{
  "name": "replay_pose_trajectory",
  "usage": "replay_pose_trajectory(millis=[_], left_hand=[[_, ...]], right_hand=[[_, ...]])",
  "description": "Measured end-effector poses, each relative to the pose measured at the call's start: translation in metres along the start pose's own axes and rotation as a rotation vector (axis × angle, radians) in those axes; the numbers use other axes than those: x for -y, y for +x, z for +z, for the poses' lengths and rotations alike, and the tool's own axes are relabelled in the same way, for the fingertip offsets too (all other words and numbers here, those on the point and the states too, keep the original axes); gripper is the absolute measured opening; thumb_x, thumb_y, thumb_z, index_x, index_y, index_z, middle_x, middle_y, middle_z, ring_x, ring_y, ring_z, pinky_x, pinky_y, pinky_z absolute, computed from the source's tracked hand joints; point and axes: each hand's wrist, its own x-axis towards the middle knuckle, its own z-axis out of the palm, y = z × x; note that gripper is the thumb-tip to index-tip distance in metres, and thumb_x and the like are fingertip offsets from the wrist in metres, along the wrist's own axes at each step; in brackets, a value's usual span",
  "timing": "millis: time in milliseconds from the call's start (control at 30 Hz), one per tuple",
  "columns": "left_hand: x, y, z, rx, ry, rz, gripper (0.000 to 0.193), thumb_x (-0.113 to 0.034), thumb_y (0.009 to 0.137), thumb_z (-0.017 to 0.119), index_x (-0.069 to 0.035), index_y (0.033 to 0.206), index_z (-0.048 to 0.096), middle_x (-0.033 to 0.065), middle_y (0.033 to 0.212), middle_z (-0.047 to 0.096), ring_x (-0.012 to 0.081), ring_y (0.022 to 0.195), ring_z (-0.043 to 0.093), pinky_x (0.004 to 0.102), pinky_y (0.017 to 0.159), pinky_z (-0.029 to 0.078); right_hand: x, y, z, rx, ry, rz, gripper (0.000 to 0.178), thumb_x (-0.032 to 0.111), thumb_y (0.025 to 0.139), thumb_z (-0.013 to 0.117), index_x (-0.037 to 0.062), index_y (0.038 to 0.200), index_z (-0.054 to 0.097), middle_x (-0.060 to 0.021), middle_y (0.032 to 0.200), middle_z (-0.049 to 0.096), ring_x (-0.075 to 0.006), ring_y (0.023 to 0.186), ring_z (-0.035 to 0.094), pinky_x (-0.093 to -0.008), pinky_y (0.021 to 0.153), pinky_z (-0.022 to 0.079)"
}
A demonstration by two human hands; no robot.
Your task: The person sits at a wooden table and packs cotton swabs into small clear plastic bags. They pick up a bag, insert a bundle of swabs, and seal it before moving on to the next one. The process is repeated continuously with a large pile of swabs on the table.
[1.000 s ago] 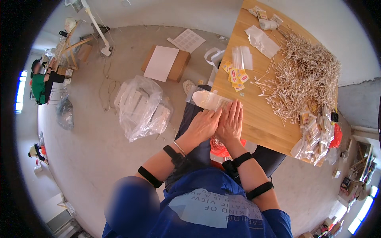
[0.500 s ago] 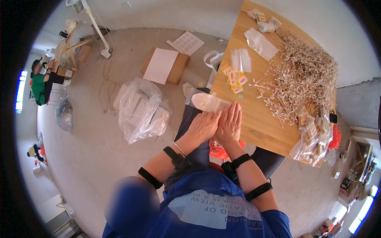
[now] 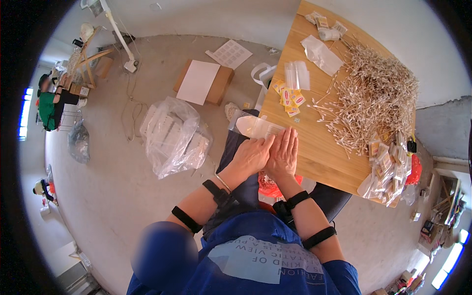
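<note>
At the left edge of the wooden table [image 3: 314, 153] lies a clear plastic bag [image 3: 250, 126] with a white round-ended card inside, its far end jutting past the tabletop. My left hand [image 3: 250, 156] has its fingers bent and closed on the bag's near end. Pressed close beside it, my right hand [image 3: 282, 154] lies flat with fingers stretched out together at the bag's corner; its palm side is hidden. Farther up the table are yellow printed cards [image 3: 291, 98] and a stack of empty clear bags [image 3: 297, 75]. A big heap of cotton swabs [image 3: 376, 96] covers the right side.
Filled swab packets [image 3: 388, 167] pile up at the table's near right corner. On the floor to the left are a large plastic sack of white pieces [image 3: 172, 135] and a cardboard box [image 3: 220, 84] with white paper on it. Another person [image 3: 48, 103] works far left.
</note>
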Motion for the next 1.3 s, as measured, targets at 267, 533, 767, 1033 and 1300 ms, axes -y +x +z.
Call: replay_pose_trajectory(millis=[267, 533, 767, 1033, 1300], left_hand=[[0.002, 0.005, -0.001, -0.015, -0.007, 0.000, 0.044, -0.019, 0.090, 0.054, -0.005, 0.132, 0.047, 0.0140, 0.090, 0.069, 0.0307, 0.082, 0.067, 0.0410, 0.072, 0.054], [0.007, 0.008, 0.006, -0.023, -0.006, -0.009, 0.042, -0.015, 0.090, 0.054, -0.005, 0.131, 0.047, 0.0158, 0.089, 0.069, 0.0308, 0.078, 0.068, 0.0411, 0.067, 0.054], [0.004, 0.016, -0.005, 0.046, -0.026, -0.040, 0.059, -0.011, 0.087, 0.052, -0.006, 0.143, 0.036, 0.0179, 0.089, 0.070, 0.0334, 0.074, 0.069, 0.0442, 0.061, 0.054], [0.010, 0.017, 0.003, 0.036, -0.035, -0.036, 0.057, -0.011, 0.087, 0.051, -0.007, 0.143, 0.038, 0.0180, 0.088, 0.070, 0.0340, 0.071, 0.068, 0.0445, 0.059, 0.054], [0.000, 0.017, -0.010, 0.098, -0.101, -0.109, 0.046, -0.014, 0.091, 0.050, -0.005, 0.136, 0.046, 0.0192, 0.100, 0.067, 0.0347, 0.085, 0.067, 0.0450, 0.068, 0.054]], right_hand=[[-0.001, 0.000, 0.002, -0.021, 0.000, -0.006, 0.079, 0.037, 0.088, 0.050, -0.0115, 0.144, 0.022, -0.0333, 0.152, 0.017, -0.0471, 0.144, 0.012, -0.0528, 0.117, 0.011], [0.001, 0.000, 0.000, 0.001, 0.011, 0.006, 0.079, 0.040, 0.089, 0.046, -0.0109, 0.145, 0.022, -0.0334, 0.152, 0.016, -0.0472, 0.144, 0.011, -0.0526, 0.118, 0.009], [0.001, 0.000, -0.004, 0.037, 0.008, 0.018, 0.080, 0.041, 0.089, 0.046, -0.0053, 0.149, 0.020, -0.0303, 0.155, 0.012, -0.0446, 0.146, 0.007, -0.0506, 0.119, 0.006], [-0.001, -0.001, -0.007, -0.004, 0.082, -0.014, 0.080, 0.041, 0.089, 0.046, -0.0098, 0.146, 0.021, -0.0321, 0.153, 0.015, -0.0453, 0.145, 0.009, -0.0510, 0.118, 0.008], [-0.003, -0.001, -0.005, -0.021, 0.031, -0.041, 0.077, 0.041, 0.091, 0.045, -0.0113, 0.144, 0.025, -0.0328, 0.152, 0.019, -0.0458, 0.144, 0.015, -0.0512, 0.118, 0.011]])
